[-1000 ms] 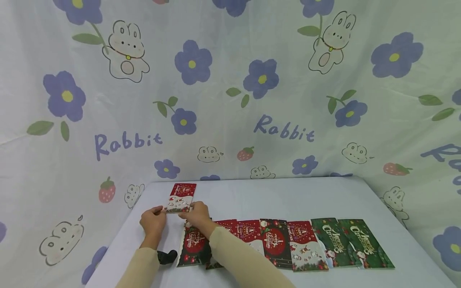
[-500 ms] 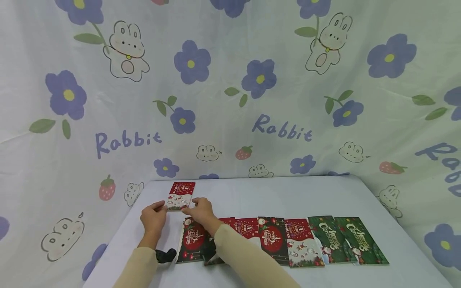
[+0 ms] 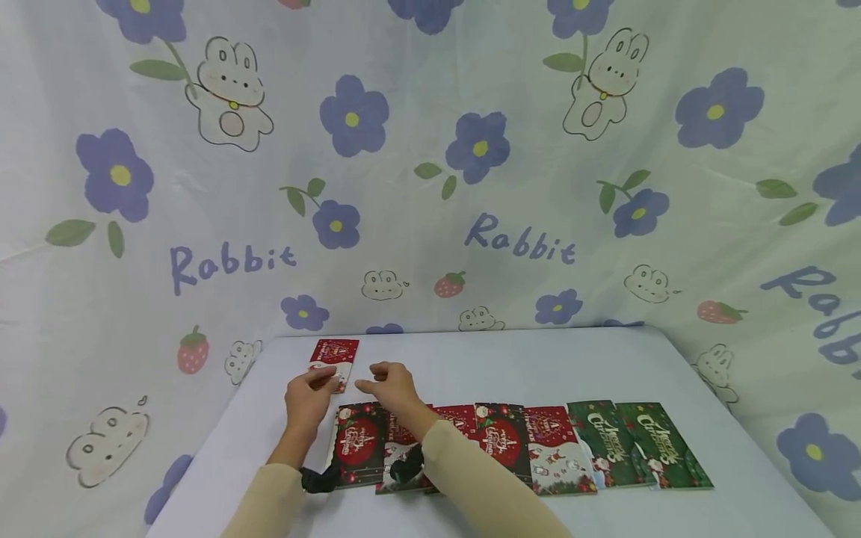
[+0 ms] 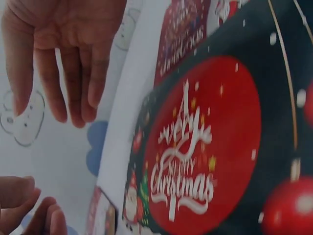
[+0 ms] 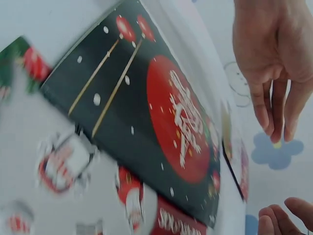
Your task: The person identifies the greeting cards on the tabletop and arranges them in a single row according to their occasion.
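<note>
A red-and-white Christmas card [image 3: 341,350] lies at the table's far left, away from the row, and a bit of it shows in the left wrist view [image 4: 99,213]. My left hand [image 3: 308,400] hovers before its lower half and hides part of it, fingers loosely bent, holding nothing. Just right of that card, my right hand [image 3: 395,388] is apart from it, thumb and fingers spread and relaxed. Below my hands, the dark card with a red circle [image 3: 359,441] is the leftmost of the row, seen close in both wrist views [image 5: 132,122].
More Christmas cards run rightward in a row, some overlapping: a second dark card [image 3: 503,441], a red-and-white one [image 3: 561,456] and two green ones [image 3: 608,441] at the right end. My right sleeve [image 3: 480,478] covers part of the row. A patterned curtain [image 3: 417,224] hangs behind the white table [image 3: 525,366].
Both hands have come off the lone red card's lower edge. My left hand has moved right, in front of the card; my right hand has drawn away to the right. The card stays put.
</note>
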`<state>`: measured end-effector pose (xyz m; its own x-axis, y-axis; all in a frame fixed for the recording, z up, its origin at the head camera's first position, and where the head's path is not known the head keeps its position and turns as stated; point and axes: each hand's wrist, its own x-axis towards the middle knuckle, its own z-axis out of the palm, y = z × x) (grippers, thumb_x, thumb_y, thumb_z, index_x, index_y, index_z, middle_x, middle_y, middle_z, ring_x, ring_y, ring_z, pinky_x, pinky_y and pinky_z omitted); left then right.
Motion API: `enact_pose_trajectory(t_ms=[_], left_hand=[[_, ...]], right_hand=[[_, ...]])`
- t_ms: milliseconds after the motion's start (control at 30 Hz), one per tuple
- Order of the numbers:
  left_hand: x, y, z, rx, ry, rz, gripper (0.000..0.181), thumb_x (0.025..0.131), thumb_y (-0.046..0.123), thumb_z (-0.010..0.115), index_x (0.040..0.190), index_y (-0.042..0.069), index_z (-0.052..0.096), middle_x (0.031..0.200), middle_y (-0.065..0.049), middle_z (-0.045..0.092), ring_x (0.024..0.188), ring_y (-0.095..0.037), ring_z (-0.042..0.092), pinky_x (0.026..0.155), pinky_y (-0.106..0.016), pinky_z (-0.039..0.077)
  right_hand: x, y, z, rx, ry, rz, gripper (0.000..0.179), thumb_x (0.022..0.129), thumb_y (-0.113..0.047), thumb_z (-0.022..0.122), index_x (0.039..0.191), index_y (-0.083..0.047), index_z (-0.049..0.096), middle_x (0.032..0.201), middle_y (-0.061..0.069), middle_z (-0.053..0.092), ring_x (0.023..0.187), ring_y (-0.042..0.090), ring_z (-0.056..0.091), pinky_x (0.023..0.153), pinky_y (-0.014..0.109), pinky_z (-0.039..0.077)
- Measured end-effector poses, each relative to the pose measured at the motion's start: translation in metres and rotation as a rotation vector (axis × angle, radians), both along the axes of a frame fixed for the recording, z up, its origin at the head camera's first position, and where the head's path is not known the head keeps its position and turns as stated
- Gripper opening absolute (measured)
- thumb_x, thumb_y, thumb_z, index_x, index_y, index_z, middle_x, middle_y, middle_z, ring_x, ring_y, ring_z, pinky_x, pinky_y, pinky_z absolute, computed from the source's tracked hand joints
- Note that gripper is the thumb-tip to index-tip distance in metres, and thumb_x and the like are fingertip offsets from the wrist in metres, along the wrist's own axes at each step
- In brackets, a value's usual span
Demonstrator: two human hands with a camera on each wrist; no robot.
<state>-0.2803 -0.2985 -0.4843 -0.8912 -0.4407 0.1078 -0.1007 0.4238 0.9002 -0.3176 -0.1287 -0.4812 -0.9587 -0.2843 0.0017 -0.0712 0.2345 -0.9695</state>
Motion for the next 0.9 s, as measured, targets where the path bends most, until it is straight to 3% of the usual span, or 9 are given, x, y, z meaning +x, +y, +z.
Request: enact_pose_trajectory(t_ms=[200, 367, 567, 900], left_hand=[[0.005, 0.025, 0.006, 0.028, 0.032, -0.096, 0.029, 0.102, 0.005, 0.068, 0.128, -0.006, 0.070, 0.125, -0.024, 0.070, 0.116, -0.036, 0.066, 0.079, -0.011, 0.049], [0.009, 0.045, 0.008, 0.070, 0.033, -0.157, 0.028, 0.102, 0.005, 0.068, 0.128, -0.004, 0.071, 0.125, -0.021, 0.071, 0.117, -0.035, 0.066, 0.083, -0.015, 0.052], [0.010, 0.060, 0.002, 0.127, 0.006, -0.206, 0.029, 0.102, 0.005, 0.068, 0.129, -0.004, 0.070, 0.127, -0.020, 0.070, 0.116, -0.033, 0.066, 0.083, -0.016, 0.051], [0.015, 0.076, -0.010, 0.124, -0.017, -0.253, 0.028, 0.101, 0.005, 0.069, 0.128, -0.001, 0.071, 0.126, -0.019, 0.071, 0.113, -0.028, 0.067, 0.088, -0.021, 0.053]], right_hand=[[0.003, 0.025, 0.000, -0.050, 0.021, 0.023, 0.051, 0.097, -0.028, 0.078, 0.139, -0.002, 0.065, 0.134, 0.013, 0.067, 0.127, 0.032, 0.061, 0.104, 0.046, 0.052], [0.004, 0.044, -0.003, -0.074, 0.044, 0.017, 0.050, 0.098, -0.029, 0.077, 0.140, -0.004, 0.064, 0.136, 0.015, 0.066, 0.127, 0.033, 0.061, 0.104, 0.046, 0.053], [0.005, 0.064, -0.009, -0.082, 0.028, -0.023, 0.048, 0.098, -0.030, 0.078, 0.138, -0.006, 0.066, 0.133, 0.012, 0.067, 0.123, 0.030, 0.063, 0.100, 0.044, 0.055], [0.010, 0.088, -0.018, -0.128, 0.002, -0.063, 0.049, 0.097, -0.025, 0.078, 0.136, 0.001, 0.065, 0.129, 0.015, 0.067, 0.119, 0.031, 0.064, 0.100, 0.047, 0.054]])
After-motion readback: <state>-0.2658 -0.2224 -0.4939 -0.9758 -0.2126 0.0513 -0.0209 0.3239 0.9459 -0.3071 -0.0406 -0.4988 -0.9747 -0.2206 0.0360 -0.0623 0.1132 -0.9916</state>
